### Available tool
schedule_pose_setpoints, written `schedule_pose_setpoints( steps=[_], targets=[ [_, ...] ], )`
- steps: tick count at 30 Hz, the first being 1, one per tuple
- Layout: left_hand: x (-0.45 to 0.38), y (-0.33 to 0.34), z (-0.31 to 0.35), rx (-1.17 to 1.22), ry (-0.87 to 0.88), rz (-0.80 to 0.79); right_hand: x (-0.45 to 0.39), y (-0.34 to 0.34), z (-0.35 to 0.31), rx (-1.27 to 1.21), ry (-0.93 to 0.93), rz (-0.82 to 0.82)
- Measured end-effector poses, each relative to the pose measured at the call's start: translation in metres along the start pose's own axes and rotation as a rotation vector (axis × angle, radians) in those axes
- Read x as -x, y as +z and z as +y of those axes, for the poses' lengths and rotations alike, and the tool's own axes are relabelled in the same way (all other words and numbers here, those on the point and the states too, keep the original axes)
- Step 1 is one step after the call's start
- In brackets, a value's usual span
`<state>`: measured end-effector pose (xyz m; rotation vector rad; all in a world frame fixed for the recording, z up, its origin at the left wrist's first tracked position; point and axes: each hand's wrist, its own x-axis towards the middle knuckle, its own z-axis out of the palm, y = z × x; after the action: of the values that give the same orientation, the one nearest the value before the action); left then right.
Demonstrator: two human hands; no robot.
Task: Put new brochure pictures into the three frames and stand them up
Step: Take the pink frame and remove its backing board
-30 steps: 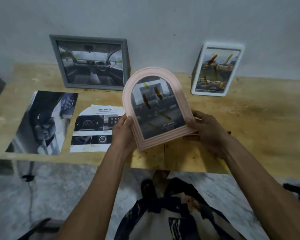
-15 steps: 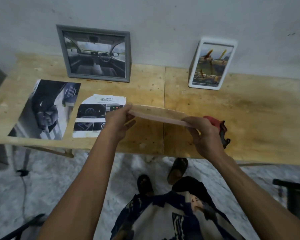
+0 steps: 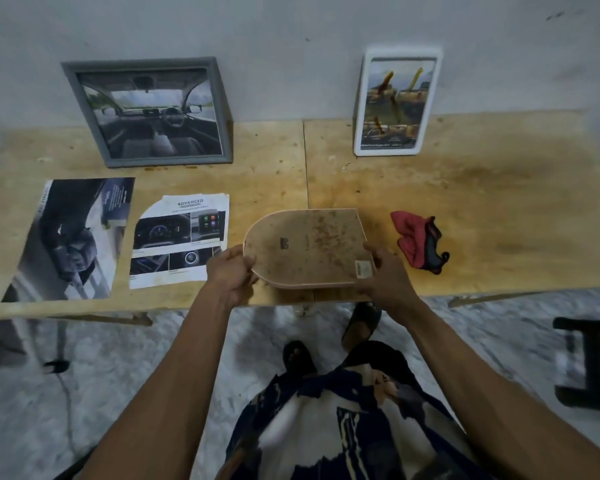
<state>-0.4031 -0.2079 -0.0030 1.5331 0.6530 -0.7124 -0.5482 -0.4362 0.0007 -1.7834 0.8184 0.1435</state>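
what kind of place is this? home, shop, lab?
Hard to pin down; probably a plain home or back-room workspace, no lab. A bare plywood table stands against an unpainted grey wall on a marbled floor, with car brochure pages and picture frames as makeshift props.

The arched pink frame [image 3: 307,249], held picture-up a second ago and then edge-on, now lies turned over at lower centre, brown stained backing facing up. The left hand [image 3: 231,271] has shifted to its rounded end, the right hand [image 3: 387,271] to its straight end.
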Motion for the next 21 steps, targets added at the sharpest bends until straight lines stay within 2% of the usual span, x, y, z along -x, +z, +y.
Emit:
schedule_pose_setpoints(
  steps=[3,9,14,21],
  targets=[
    [-0.011,0.003,-0.006,-0.208,0.067,0.12,-0.005,0.005,0.003,-0.008,0.011,0.013],
    [-0.012,0.017,-0.012,-0.576,0.201,0.184,-0.018,0.013,0.007,0.129,-0.011,0.072],
    [-0.011,0.03,-0.017,-0.639,0.256,0.218,-0.027,0.012,0.009,0.234,-0.02,0.074],
    [-0.013,0.034,-0.025,-0.902,0.334,0.225,-0.033,0.016,0.019,0.352,-0.097,0.053]
  ],
)
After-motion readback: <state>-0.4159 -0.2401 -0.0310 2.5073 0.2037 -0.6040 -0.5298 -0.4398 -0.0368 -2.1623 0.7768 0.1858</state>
